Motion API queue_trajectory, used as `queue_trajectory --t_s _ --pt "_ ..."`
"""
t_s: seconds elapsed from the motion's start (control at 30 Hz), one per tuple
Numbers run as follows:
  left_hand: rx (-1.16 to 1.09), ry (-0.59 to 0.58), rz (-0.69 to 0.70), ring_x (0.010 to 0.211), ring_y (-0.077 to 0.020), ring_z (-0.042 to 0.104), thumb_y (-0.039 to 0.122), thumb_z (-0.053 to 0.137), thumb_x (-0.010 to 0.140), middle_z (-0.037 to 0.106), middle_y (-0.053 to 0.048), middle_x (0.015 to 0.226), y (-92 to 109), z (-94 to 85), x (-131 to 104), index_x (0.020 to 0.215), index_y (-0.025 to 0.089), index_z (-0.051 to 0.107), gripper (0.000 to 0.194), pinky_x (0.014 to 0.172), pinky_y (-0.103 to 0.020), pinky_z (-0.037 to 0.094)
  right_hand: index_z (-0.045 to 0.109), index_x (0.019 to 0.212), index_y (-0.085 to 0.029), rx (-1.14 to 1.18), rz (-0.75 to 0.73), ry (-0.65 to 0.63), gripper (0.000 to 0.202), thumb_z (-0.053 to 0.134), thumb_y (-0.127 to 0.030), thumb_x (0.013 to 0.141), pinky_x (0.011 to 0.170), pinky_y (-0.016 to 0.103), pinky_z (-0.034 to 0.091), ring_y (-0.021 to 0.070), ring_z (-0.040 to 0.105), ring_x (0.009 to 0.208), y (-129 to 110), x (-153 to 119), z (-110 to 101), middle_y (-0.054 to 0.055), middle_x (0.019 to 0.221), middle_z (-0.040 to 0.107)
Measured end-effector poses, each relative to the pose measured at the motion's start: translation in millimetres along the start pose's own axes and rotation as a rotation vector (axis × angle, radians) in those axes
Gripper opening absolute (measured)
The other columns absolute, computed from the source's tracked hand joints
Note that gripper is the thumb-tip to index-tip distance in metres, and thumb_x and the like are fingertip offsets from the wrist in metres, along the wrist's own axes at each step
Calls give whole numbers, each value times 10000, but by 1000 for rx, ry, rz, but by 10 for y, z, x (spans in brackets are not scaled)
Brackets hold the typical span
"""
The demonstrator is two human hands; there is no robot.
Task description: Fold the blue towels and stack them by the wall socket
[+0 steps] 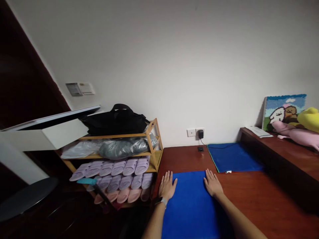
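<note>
A bright blue cloth (190,205) is spread flat on the reddish-brown wooden table (249,196). My left hand (167,186) lies palm down at its far left corner, partly on the wood, fingers stretched forward and thumb apart. At the far right corner my right hand (213,183) rests palm down with its fingers extended. A watch (161,201) is on my left wrist. Neither hand holds anything. Behind my right hand lies a second, darker blue cloth (235,157) with a green edge and a small white tag.
Left of the table, a wooden rack (156,146) holds several pairs of slippers (119,167), plastic-wrapped items and a black bag (117,121). A black plug (200,133) with a cable sits in the wall socket. At right, a raised ledge (281,149) carries plush toys (296,132) and a picture (284,111).
</note>
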State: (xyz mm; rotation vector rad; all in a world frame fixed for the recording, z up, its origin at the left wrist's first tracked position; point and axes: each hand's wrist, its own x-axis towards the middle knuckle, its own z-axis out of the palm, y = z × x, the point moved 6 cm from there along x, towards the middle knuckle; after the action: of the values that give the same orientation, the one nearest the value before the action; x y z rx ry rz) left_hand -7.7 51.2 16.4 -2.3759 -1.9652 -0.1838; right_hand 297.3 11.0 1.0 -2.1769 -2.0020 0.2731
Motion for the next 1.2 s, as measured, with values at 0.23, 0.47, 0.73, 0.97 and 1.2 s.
queue_trajectory --t_s 0.23,0.47,0.73,0.97,1.2 --pt "-14 89 122 1579 -245 270 404 222 1079 332 -97 1693 523 -103 33 1616 144 366 613 1304 -461 219 257 1633 -50 19 -14 47 680 189 -378 1042 1299 419 159 232 207 1592 29 1 48 113 1708 255" --pt "-241 -1 369 1570 -211 293 510 102 1085 363 -74 1683 1924 136 -35 1628 176 337 679 1296 -440 259 294 1624 -51 -6 -59 60 658 234 -324 1029 1292 422 177 238 219 1589 65 19 83 124 1701 257" --pt "-122 -68 99 1588 -222 238 558 109 1072 301 -82 1703 549 66 -76 1636 147 312 727 1309 -447 201 256 1629 -36 14 -22 48 677 190 -357 1037 1297 416 151 227 217 1591 35 -9 38 128 1707 245" --pt "-86 -78 -10 1587 -217 231 483 140 1076 256 -50 1714 -278 0 -183 1645 183 290 661 1296 -455 222 245 1632 -38 -3 -9 26 684 186 -368 1036 1297 400 134 222 200 1596 34 -28 30 120 1715 240" --pt "-84 2 -44 1585 -245 235 428 144 1081 289 -104 1701 -220 -168 -151 1633 127 311 651 1297 -484 227 232 1635 -36 -21 -9 15 684 164 -358 1036 1295 389 129 217 185 1599 38 -12 47 111 1720 231"
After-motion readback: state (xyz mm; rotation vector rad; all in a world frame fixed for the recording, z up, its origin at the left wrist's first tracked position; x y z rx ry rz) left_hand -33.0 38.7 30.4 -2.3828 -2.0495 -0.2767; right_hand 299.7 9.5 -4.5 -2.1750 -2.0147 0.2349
